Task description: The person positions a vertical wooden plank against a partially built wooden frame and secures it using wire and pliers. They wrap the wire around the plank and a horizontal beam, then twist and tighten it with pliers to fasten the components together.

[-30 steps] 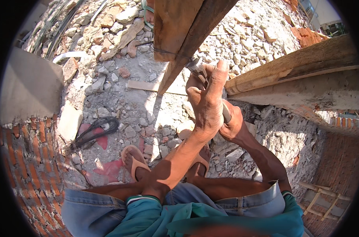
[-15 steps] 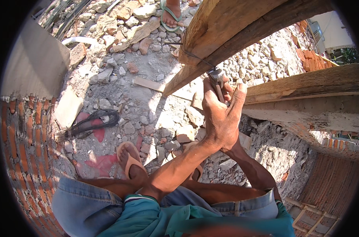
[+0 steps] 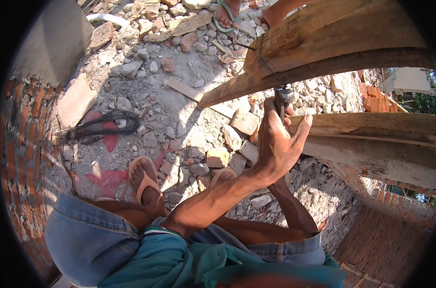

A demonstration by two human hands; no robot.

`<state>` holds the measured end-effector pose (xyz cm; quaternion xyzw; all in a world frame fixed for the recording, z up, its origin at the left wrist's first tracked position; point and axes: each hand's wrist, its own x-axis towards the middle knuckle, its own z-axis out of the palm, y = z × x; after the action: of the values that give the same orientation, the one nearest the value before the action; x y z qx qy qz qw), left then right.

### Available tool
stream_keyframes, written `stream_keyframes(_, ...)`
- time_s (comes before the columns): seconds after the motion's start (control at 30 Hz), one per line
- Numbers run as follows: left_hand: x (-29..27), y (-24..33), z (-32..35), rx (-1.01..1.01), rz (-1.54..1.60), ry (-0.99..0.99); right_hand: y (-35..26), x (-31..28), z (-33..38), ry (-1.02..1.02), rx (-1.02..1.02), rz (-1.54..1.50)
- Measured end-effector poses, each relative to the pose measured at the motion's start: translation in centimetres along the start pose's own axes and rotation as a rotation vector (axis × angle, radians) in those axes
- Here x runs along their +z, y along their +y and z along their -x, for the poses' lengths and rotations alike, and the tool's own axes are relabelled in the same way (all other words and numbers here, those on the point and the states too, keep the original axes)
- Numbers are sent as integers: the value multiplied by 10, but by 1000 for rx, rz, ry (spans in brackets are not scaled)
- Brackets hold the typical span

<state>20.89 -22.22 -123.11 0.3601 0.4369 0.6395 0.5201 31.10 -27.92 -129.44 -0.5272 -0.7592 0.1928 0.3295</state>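
Observation:
My left hand [image 3: 279,146] is wrapped around the dark handles of metal pincers [image 3: 284,96], its thumb sticking up apart on the right. The pincers' head is at a thin tie wire [image 3: 263,60] looped around two wooden beams, an upper beam [image 3: 333,36] and a lower plank [image 3: 304,74]. My right forearm [image 3: 292,206] runs up behind my left wrist. Most of my right hand is hidden there, so its grip does not show. A dark metal rod [image 3: 245,46] pokes out beside the upper beam.
Broken rubble [image 3: 194,139] covers the ground. A coil of black wire [image 3: 102,126] lies at left, near a brick wall [image 3: 28,158]. Another timber beam [image 3: 371,127] extends to the right. Another person's sandalled foot [image 3: 225,17] is at the far side. Stacked bricks [image 3: 377,99] stand at far right.
The view has shifted, and the beams now lie flatter across it. My hands and the pincers appear slightly farther right, still at the wire. A second foot of the other person shows.

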Motion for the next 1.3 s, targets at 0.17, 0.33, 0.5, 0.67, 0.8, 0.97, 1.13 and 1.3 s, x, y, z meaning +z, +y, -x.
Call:
stream_keyframes(0.17,-1,-12,-14,18,66,44,6,5,5,6,-61,126)
stream_keyframes(0.33,-13,-12,-18,-241,355,-216,-31,-16,-3,21,253,76)
stream_keyframes(0.5,-20,-7,-20,-414,823,-453,-31,-76,-31,-608,581,-371)
stream_keyframes(0.67,-18,-35,-27,-391,1362,-877,-21,-64,-11,-707,746,-1452)
stream_keyframes(0.8,-21,-43,-30,-342,1334,-896,-31,-64,1,-565,958,-1093)
stream_keyframes(0.97,-14,12,-18,-488,571,-194,-24,-53,1,-305,565,-371)
stream_keyframes(1.13,8,43,-4,-453,424,-25,-14,-32,7,-14,118,238)
stream_keyframes(1.3,-10,-22,-24,-301,819,-432,-25,-71,-8,-305,441,-123)
